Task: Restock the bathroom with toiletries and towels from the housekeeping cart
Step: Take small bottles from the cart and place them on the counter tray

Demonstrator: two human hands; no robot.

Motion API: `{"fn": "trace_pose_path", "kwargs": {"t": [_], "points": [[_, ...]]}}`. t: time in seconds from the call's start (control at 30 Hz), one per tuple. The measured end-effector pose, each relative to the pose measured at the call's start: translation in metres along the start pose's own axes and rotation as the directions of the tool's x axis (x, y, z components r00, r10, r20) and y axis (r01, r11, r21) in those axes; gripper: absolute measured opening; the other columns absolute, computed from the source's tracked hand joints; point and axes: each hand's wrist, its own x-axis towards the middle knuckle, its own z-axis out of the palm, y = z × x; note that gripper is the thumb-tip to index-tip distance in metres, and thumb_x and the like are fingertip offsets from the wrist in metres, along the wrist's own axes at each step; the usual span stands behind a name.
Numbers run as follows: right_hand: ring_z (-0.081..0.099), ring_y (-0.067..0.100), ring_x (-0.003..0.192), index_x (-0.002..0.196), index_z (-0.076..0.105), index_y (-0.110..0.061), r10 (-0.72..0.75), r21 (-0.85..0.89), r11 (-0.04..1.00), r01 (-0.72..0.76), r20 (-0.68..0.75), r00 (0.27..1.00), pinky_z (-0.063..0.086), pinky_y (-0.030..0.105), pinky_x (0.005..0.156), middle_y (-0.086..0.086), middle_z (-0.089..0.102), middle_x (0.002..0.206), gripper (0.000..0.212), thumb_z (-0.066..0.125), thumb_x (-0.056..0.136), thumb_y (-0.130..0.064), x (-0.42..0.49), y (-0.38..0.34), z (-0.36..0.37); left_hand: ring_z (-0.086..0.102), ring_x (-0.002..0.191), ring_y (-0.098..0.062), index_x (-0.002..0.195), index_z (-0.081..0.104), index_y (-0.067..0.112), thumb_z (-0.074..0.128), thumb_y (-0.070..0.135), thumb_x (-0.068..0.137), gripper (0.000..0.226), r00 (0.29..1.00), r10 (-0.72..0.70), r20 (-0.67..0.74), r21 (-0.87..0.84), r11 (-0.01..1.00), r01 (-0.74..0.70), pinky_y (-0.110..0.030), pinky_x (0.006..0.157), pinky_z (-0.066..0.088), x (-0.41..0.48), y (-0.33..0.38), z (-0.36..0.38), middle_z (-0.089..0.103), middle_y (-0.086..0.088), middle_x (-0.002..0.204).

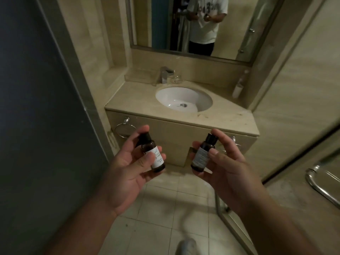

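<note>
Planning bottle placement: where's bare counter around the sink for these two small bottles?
Two patches on the counter: left of the basin, in front of the clear tray; and the wider front-right corner, between basin and counter edge. Crowded behind the basin: faucet and glasses stand close together.

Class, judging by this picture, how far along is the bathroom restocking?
Done: two toiletry bottles have reached the bathroom. In hand: the left hand grips the white-label bottle, the right hand the grey-label bottle. Left: neither stands on the counter by the sink yet; the towel ring hangs bare.
</note>
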Motion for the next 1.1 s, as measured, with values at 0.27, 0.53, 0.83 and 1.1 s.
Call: {"fn": "trace_pose_path", "kwargs": {"t": [0.27,0.53,0.83,1.1], "points": [[0.065,0.041,0.109,0.126,0.065,-0.033,0.085,0.043,0.995,-0.095,0.185,0.979,0.053,0.049,0.084,0.022,0.068,0.121,0.049,0.057,0.085,-0.008,0.112,-0.027,-0.003,0.073,0.088,-0.022,0.125,0.065,0.037,0.073,0.016,0.078,0.052,0.981,0.095,-0.172,0.038,0.995,-0.09,-0.035,0.069,0.059,0.074,0.022,0.01,0.066,-0.009,0.103],[0.066,0.039,0.109,0.126,0.063,-0.033,0.17,-0.02,0.985,-0.171,0.287,0.943,0.053,0.047,0.08,0.019,0.069,0.122,0.051,0.058,0.082,-0.007,0.203,-0.049,-0.016,0.071,0.086,-0.022,0.128,0.063,0.036,0.056,0.014,0.083,0.051,0.948,0.142,-0.283,0.102,0.988,-0.118,-0.034,0.068,0.059,0.137,0.025,0.021,0.066,-0.012,0.102],[0.069,0.036,0.099,0.115,0.071,-0.031,0.233,-0.049,0.972,-0.23,0.301,0.925,0.055,0.047,0.075,0.016,0.07,0.116,0.029,0.058,0.089,-0.024,0.267,-0.054,0.001,0.073,0.088,-0.021,0.119,0.068,0.04,0.053,0.026,0.085,0.039,0.922,0.149,-0.358,0.091,0.988,-0.124,-0.036,0.07,0.058,0.184,0.039,0.01,0.065,-0.014,0.111],[0.07,0.033,0.096,0.122,0.069,-0.02,0.195,-0.11,0.98,-0.169,0.306,0.932,0.057,0.042,0.071,0.015,0.071,0.113,0.036,0.057,0.089,-0.026,0.334,-0.065,0.035,0.072,0.091,-0.025,0.119,0.069,0.033,0.079,0.031,0.073,0.047,0.942,0.148,-0.302,0.027,0.989,-0.146,-0.04,0.07,0.058,0.249,0.065,-0.035,0.07,-0.009,0.106]]}}
